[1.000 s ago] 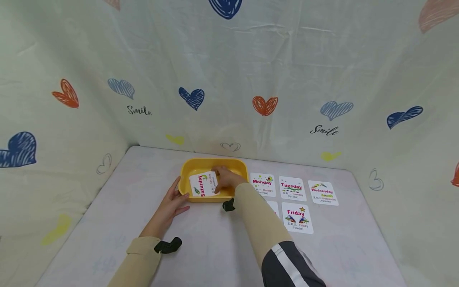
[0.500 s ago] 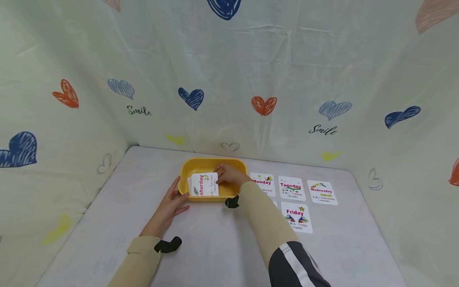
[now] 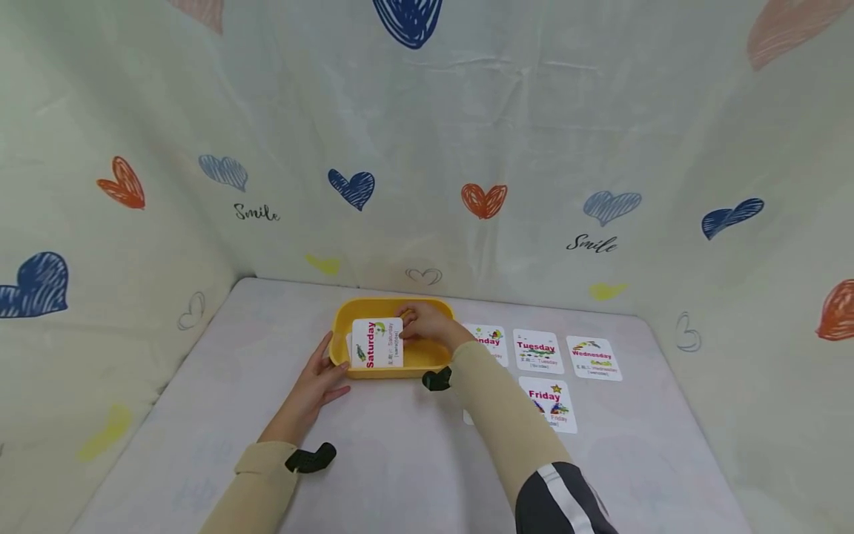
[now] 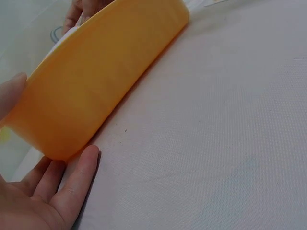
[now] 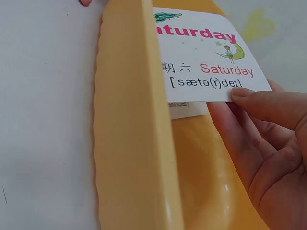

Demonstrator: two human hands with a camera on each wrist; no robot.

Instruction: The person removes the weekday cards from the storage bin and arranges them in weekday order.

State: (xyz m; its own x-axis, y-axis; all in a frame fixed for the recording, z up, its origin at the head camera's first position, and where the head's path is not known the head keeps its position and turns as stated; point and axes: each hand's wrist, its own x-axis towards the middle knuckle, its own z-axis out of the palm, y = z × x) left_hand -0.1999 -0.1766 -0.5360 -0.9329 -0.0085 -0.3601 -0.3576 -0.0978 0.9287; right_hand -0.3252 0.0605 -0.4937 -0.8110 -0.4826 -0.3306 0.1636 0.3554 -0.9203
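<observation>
Between thumb and fingers, my right hand pinches the edge of a white Saturday card. The card lies over the left part of a yellow plastic tray, its printing turned sideways in the head view. Under it, the edge of another white card peeks out in the right wrist view. My left hand grips the tray's left end. In the left wrist view its thumb is at the rim, and the other fingers are at the bottom corner.
Right of the tray, Monday, Tuesday and Wednesday cards form a row. Below them lies a Friday card, and my right sleeve hides most of another card. A heart-printed cloth hangs behind the table.
The Saturday card, tilted a second ago, now sits straighter, with the edge of a card below it showing at its left. My left hand keeps its hold on the tray.
</observation>
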